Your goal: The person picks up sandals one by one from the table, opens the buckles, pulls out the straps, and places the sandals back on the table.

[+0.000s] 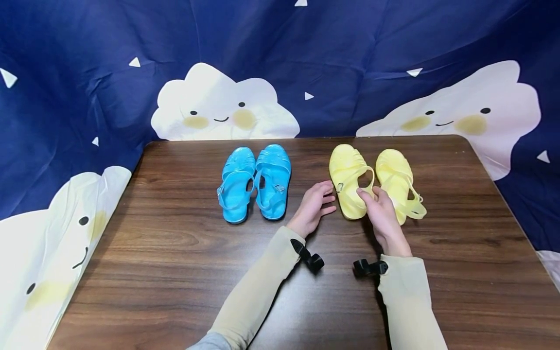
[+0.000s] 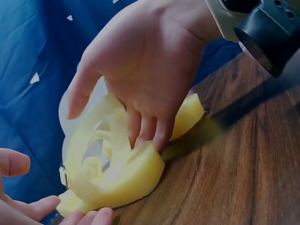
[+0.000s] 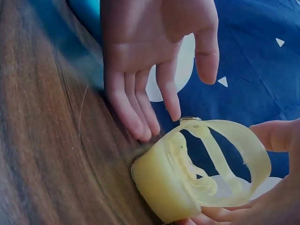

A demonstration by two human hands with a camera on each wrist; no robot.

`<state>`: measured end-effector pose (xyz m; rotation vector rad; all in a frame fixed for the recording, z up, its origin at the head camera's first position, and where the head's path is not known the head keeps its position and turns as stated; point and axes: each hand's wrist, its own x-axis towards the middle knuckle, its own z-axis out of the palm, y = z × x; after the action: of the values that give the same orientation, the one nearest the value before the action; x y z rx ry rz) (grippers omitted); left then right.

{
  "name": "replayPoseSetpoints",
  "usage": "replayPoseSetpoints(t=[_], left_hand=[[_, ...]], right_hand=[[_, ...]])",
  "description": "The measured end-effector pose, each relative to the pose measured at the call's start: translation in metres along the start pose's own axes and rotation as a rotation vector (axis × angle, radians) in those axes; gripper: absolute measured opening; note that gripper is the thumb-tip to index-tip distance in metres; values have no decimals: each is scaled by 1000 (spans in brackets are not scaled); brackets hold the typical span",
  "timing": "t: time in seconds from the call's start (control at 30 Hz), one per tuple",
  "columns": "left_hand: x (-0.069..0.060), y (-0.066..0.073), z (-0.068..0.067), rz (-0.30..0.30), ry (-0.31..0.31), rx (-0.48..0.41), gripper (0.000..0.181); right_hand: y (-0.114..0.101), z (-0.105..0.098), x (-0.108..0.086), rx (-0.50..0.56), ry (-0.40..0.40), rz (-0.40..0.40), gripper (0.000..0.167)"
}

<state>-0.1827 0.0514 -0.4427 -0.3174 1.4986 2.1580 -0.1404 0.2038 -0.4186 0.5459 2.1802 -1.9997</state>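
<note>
A pair of yellow sandals stands toward the back right of the table. The left one (image 1: 343,160) lies between my two hands, its strap raised in a loop. My left hand (image 1: 311,206) is at its outer side, fingers extended and fingertips close to the sole; whether they touch is unclear. My right hand (image 1: 384,216) reaches down between the sandals, fingers straight along the left one's inner side and thumb apart beside the strap. In the left wrist view, those fingertips go behind the sandal's heel (image 2: 146,164). The right yellow sandal (image 1: 393,167) sits just beyond that hand.
Left of my hands stands a pair of blue sandals, the left (image 1: 236,197) and the right (image 1: 274,182), side by side. Everything rests on a brown wooden table (image 1: 175,272). A dark blue curtain (image 1: 332,58) with white clouds hangs behind the table's back edge.
</note>
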Motion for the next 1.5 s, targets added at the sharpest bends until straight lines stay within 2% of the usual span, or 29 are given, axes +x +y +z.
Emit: replayPoseSetpoints(t=[0.23,0.6,0.83,1.0,1.27,1.5], left_hand=[[-2,1,5,-30,-19,72,41],[0,2,11,-26,-47,138,45],[1,2,14,-37,-36,191,43],[2,2,15,-22,-25,252,45],[1,2,10,-2,-21,315,41],[0,3,3,9,-13,314,40]], right_hand=[[1,0,1,34,-10,23,77],[0,-2,2,24,-22,13,70],[2,-4,2,13,-24,-7,63],[3,-6,3,-16,-11,-19,60],[6,-8,3,-28,-36,-46,57],[7,-10,3,-22,-70,-44,58]])
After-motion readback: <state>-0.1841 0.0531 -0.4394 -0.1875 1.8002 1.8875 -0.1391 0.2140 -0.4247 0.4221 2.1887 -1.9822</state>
